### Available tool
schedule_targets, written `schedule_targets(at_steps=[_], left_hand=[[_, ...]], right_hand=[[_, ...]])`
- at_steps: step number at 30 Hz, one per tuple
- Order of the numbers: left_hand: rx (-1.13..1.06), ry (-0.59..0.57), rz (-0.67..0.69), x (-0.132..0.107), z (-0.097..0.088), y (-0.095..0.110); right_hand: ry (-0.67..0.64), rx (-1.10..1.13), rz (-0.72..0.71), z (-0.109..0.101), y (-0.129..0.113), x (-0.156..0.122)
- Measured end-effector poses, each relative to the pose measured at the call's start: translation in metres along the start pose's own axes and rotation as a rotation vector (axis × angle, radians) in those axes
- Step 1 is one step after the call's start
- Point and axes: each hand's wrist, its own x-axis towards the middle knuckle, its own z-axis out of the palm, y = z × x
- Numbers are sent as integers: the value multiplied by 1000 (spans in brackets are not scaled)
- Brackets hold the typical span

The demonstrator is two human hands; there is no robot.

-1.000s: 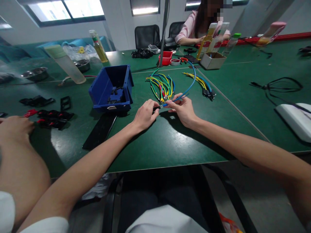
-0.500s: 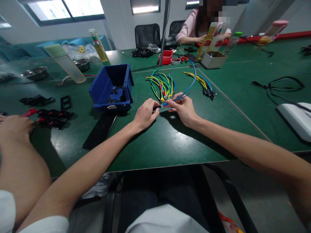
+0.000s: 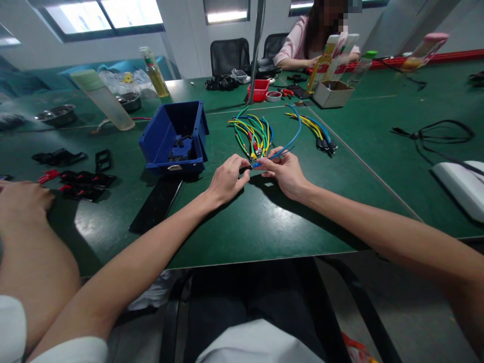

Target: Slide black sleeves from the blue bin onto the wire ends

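My right hand (image 3: 284,170) pinches a blue wire (image 3: 300,126) close to its end, and the rest of the wire arches up and away. Between the thumb and finger of my left hand (image 3: 229,176) is a small black sleeve (image 3: 246,169). It meets the wire's end; how far over the end it sits cannot be made out. Just beyond my fingers lies a fanned bundle of green, yellow, blue and red wires (image 3: 254,128) with metal terminals. To its right, a second bundle of yellow and blue wires (image 3: 315,128) has black ends.
A blue bin (image 3: 170,160) with small black pieces stands left, a black phone-like slab (image 3: 156,204) before it. Further left are black-and-red parts (image 3: 85,184) beside another person's arm (image 3: 34,237). Bottles, a red tray (image 3: 258,91) and a cardboard box (image 3: 333,96) stand farther back.
The blue wire's loop has dropped slightly and drawn in to the left. My fingers have brought the black sleeve and the wire's end closer together.
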Motion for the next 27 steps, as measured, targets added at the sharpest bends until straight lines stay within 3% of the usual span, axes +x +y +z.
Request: schedule_targets(at_steps=[27], left_hand=[[-35,3,37,-1,1,-1]], right_hand=[[-8,-85,-42,0,-1,-1]])
